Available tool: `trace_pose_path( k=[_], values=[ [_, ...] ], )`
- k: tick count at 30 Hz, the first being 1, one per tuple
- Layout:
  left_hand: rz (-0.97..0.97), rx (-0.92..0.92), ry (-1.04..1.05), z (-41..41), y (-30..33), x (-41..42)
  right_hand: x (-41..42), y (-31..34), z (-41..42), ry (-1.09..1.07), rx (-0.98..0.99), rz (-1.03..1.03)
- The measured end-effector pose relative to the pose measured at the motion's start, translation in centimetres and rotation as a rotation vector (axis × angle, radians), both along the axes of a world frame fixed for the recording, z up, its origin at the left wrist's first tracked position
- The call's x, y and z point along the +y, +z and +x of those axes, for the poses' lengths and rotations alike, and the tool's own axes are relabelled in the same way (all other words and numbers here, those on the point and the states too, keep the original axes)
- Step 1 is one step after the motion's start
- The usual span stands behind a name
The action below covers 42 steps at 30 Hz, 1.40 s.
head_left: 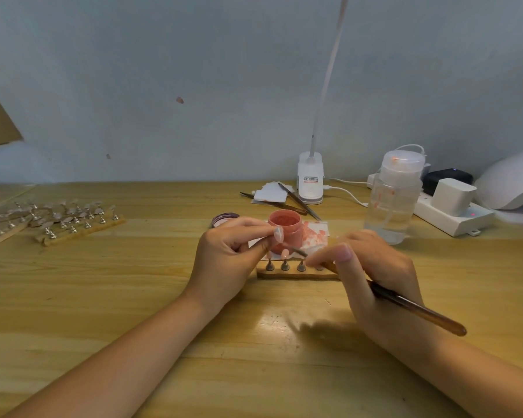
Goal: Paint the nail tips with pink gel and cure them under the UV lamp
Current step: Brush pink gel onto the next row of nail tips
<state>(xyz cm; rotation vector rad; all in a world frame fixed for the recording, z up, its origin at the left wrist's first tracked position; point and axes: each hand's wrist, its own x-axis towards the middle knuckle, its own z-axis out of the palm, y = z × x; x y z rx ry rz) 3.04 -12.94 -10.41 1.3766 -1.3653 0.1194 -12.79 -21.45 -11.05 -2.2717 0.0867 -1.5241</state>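
Note:
My left hand (pixel 230 257) pinches a small nail tip (pixel 278 235) between thumb and forefinger, just in front of the open pink gel jar (pixel 285 229). My right hand (pixel 372 276) grips a brown-handled brush (pixel 420 312), its bristle end (pixel 299 252) pointing left toward the held tip. Below them a wooden holder strip (pixel 296 274) carries several small metal stands; a pink nail tip (pixel 285 253) sits on one. The white UV lamp (pixel 511 184) stands at the far right edge.
The jar lid (pixel 224 219) lies left of the jar, stained paper (pixel 314 233) to its right. A clear pump bottle (pixel 394 197), power strip (pixel 453 217), clip lamp (pixel 311 179), spare brushes (pixel 296 203) and strips of nail stands (pixel 73 223) surround the spot.

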Motion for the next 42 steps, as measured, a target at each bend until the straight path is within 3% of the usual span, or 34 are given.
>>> trace_pose_path(
  k=[13, 17, 42],
  values=[
    [0.025, 0.074, -0.028, -0.24, 0.31, 0.25, 0.16, 0.18, -0.09, -0.004, 0.071, 0.09],
    [0.041, 0.142, -0.024, -0.29, 0.28, 0.26, 0.18, 0.23, -0.36, 0.041, 0.004, 0.142],
    [0.04, 0.182, -0.062, -0.5, 0.41, 0.49, 0.29, -0.21, 0.32, -0.024, 0.058, -0.07]
  ],
)
